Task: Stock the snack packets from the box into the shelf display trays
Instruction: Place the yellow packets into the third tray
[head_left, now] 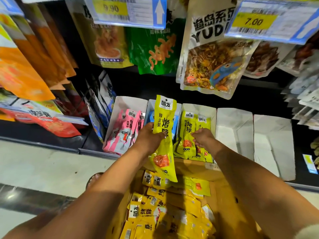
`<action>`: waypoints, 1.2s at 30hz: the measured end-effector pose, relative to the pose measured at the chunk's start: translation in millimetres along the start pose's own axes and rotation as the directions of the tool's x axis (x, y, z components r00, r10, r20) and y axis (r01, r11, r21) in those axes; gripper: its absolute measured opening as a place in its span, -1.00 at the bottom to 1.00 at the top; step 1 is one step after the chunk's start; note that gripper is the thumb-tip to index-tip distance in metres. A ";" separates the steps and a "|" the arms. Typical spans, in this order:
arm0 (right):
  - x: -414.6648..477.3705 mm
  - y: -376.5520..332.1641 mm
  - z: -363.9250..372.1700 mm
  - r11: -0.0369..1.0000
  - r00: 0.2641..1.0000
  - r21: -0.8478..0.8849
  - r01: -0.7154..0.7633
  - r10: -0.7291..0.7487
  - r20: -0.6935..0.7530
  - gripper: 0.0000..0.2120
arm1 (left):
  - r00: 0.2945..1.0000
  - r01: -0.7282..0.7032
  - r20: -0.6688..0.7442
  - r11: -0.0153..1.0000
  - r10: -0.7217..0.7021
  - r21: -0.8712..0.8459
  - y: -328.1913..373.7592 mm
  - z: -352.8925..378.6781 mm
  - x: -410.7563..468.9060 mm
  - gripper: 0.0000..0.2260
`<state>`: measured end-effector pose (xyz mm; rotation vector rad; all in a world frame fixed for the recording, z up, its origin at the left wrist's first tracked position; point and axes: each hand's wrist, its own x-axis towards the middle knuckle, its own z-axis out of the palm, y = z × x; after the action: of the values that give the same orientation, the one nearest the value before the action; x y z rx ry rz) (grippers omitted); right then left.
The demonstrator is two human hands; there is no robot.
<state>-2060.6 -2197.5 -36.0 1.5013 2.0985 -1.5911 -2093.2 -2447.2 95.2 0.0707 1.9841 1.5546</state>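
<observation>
The left hand (150, 138) pinches a yellow packet (164, 118) upright. The right hand (202, 137) reaches into the tray (209, 110); I cannot tell its grip.

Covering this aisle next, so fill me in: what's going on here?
A person is stocking snacks. Their left hand holds one yellow packet upright in front of the shelf trays. The right hand is at the packets standing in the yellow-packet tray; whether it grips one is unclear. The cardboard box below holds many loose packets. The white tray to the right looks empty.
</observation>
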 end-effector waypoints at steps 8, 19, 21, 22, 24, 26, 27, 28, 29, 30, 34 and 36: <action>-25.0 -6.5 -22.1 0.989 0.990 -0.039 0.140 -0.139 0.029 -0.66 | 1.000 0.029 0.007 0.999 -0.029 0.041 -4.4 4.4 1.7 -0.83; -169.0 -16.4 -28.4 0.816 0.802 -0.075 0.573 -0.540 0.253 -0.35 | 0.993 0.115 0.041 0.985 -0.110 -0.128 -10.1 28.2 -5.9 -0.77; -181.3 -14.0 -23.2 0.772 0.792 -0.208 0.601 -0.542 0.281 -0.18 | 0.993 0.120 0.011 0.991 -0.119 -0.058 -10.5 34.4 -8.6 -0.65; -183.5 -12.5 -20.7 0.737 0.797 -0.306 0.603 -0.538 0.275 -0.11 | 0.992 0.124 0.009 0.991 -0.124 -0.047 -11.8 37.7 -8.4 -0.61; -184.0 -9.6 -16.3 0.675 0.812 -0.460 0.577 -0.531 0.241 -0.03 | 0.989 0.148 0.016 0.987 -0.147 -0.063 -12.2 44.4 -10.5 -0.59; -183.8 -10.0 -14.1 0.650 0.822 -0.525 0.550 -0.531 0.204 -0.04 | 0.985 0.171 0.027 0.982 -0.169 -0.083 -12.1 50.7 -11.7 -0.60; -183.1 -11.3 -13.9 0.644 0.825 -0.543 0.540 -0.533 0.188 -0.07 | 0.985 0.169 0.037 0.981 -0.166 -0.093 -12.4 52.4 -11.5 -0.60; -181.6 -13.9 -14.4 0.642 0.829 -0.556 0.527 -0.533 0.170 -0.09 | 0.988 0.154 0.047 0.983 -0.150 -0.097 -10.9 52.5 -12.0 -0.61; -179.0 -17.5 -15.9 0.651 0.834 -0.559 0.514 -0.531 0.150 -0.12 | 0.990 0.130 0.063 0.988 -0.125 -0.087 -8.2 51.6 -12.7 -0.64; -173.8 -21.6 -18.1 0.670 0.841 -0.547 0.502 -0.526 0.128 -0.14 | 0.992 0.099 0.079 0.993 -0.094 -0.061 -6.2 49.4 -12.2 -0.68; -134.8 -32.1 -38.2 0.748 0.880 -0.517 0.416 -0.474 0.023 -0.19 | 0.994 -0.054 0.100 0.980 0.035 0.194 -9.9 40.0 -1.2 -0.72; -112.5 -28.0 -49.5 0.759 0.904 -0.555 0.340 -0.427 -0.030 -0.21 | 0.988 -0.136 0.114 0.921 0.100 0.366 -16.6 41.5 8.5 -0.75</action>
<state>-2002.7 -2228.2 71.6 1.0664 2.7726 -0.8300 -2074.5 -2413.2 71.5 0.4172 2.2087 1.1976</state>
